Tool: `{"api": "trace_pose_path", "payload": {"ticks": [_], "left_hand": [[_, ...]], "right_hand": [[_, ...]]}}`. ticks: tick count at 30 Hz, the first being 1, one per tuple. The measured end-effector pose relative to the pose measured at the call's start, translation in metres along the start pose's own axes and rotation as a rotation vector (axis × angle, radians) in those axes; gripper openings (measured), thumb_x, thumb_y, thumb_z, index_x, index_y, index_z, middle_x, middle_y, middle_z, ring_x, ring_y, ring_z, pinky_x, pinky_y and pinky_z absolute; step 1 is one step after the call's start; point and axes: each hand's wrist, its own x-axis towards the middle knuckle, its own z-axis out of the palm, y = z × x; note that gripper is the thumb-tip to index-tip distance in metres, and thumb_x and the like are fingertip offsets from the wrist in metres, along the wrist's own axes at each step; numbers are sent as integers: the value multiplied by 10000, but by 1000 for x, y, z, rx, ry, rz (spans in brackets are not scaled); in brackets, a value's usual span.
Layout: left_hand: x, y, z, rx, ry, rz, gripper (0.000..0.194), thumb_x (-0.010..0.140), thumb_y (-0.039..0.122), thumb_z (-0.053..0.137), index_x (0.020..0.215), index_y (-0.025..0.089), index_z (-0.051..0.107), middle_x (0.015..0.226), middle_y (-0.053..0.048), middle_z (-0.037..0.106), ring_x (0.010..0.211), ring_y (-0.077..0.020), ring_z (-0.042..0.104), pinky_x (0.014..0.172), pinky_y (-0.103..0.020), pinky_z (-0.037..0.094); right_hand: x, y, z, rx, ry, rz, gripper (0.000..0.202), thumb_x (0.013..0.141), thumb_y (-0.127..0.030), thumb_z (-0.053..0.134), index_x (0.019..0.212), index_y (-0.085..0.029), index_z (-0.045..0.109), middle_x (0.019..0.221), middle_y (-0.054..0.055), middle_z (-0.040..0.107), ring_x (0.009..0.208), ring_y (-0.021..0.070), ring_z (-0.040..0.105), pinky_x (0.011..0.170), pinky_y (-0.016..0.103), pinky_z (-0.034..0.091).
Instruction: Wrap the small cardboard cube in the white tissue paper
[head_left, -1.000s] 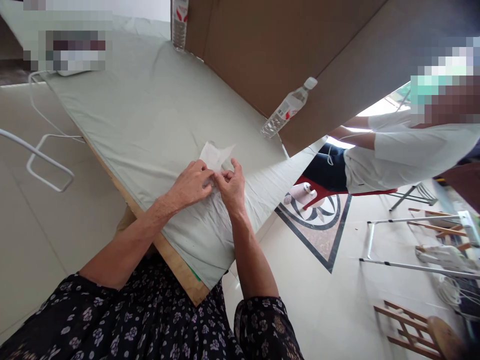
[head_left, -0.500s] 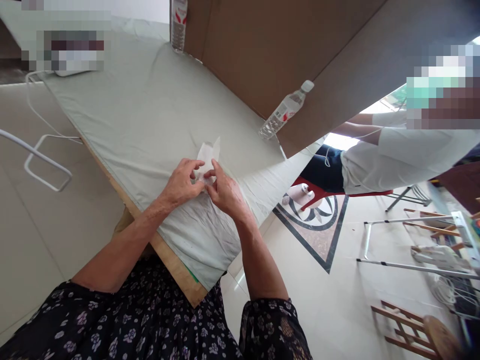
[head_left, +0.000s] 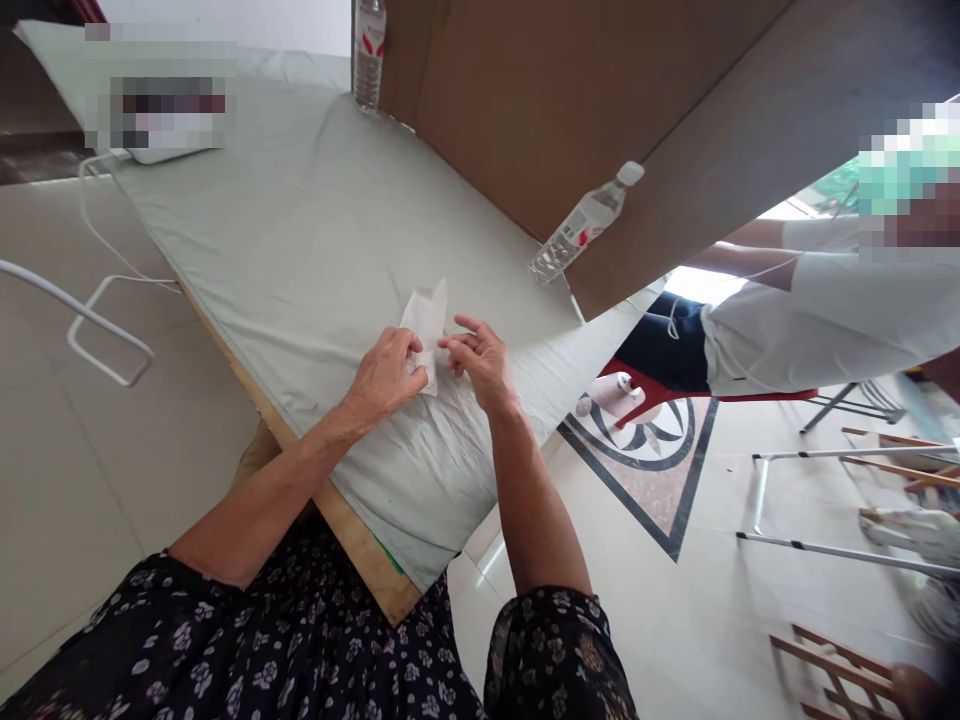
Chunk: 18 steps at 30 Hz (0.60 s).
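A small white piece, thin like paper or film [head_left: 426,314], lies over the cloth-covered table [head_left: 300,230], with a pointed corner at its far end. My left hand [head_left: 390,372] pinches its near part between thumb and curled fingers. Just to the right, my right hand [head_left: 482,362] is off the piece, its fingers apart and the index stretched out. I cannot make out anything in the right hand. The exact kind of the white piece is too small to tell.
A brown cardboard panel [head_left: 517,110] stands across the far side, with a water bottle [head_left: 581,232] tilted against it and another bottle [head_left: 368,60] further left. A person in a white shirt [head_left: 825,320] sits at the right. A white cable [head_left: 105,230] hangs at the left.
My right hand has come off the white piece and moved right, its fingers opening out. My left hand keeps its pinch. The view has shifted slightly.
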Motion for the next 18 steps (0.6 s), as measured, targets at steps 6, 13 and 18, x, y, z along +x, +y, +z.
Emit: {"api": "trace_pose_path", "payload": {"ticks": [6, 13, 18], "left_hand": [[-3, -5, 2, 27, 13, 71, 410, 800, 158, 636, 1205, 226, 649, 959, -23, 590, 798, -168, 605, 840, -334, 559], [-3, -5, 5, 140, -4, 76, 305, 837, 219, 621, 1110, 203, 756, 1033, -81, 616, 931, -228, 645, 887, -366, 578], [-1, -4, 3, 136, -31, 69, 305, 841, 219, 608, 1100, 185, 766, 1057, -96, 633, 965, -243, 660, 934, -388, 580]], "right_hand": [[32, 8, 0, 14, 78, 229, 679, 794, -390, 773, 1368, -105, 547, 945, 94, 761, 650, 166, 686, 416, 238, 466], [61, 5, 15, -101, -6, 205, 478, 719, -313, 829, 1121, -126, 651, 668, -51, 606, 455, 88, 471, 397, 238, 386], [61, -1, 17, -95, -74, 160, 138, 752, -276, 718, 744, -205, 600, 582, -67, 514, 454, 77, 415, 385, 214, 302]]}}
